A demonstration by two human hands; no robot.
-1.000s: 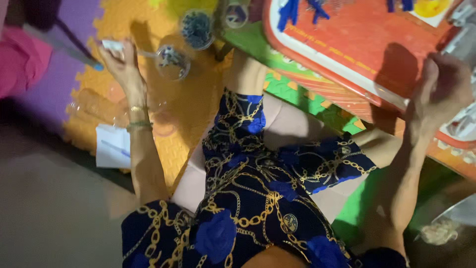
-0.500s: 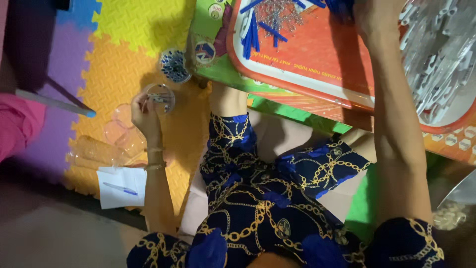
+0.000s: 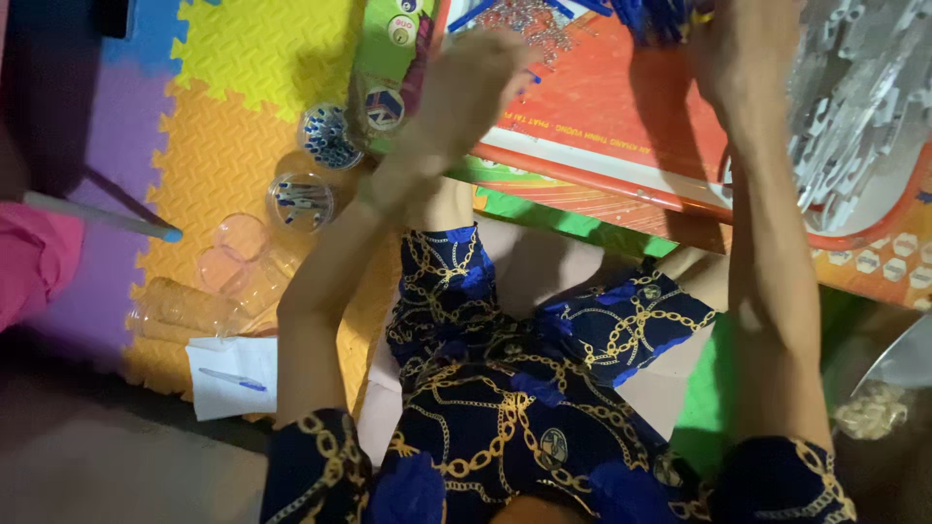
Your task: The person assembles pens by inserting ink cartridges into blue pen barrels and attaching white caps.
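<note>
On the foam floor mat, left of the person's knee, stand two round clear cups. The farther cup holds many small blue pieces, and the nearer cup holds only a few of them. Beside these lie empty clear cups, stacked and tipped on their sides. A white paper with a blue pen lies at the mat's edge.

The orange tray sits in front of the person, on a low bench. It carries a scatter of tiny silvery parts, a bunch of blue pen pieces and, to the right, a heap of pale plastic parts.

The left hand hangs over the tray's left edge, blurred; I cannot tell whether it holds something. The right hand rests at the blue pen pieces, fingers curled, but its grip is not clear. The long axis of these pieces is too blurred to tell.
</note>
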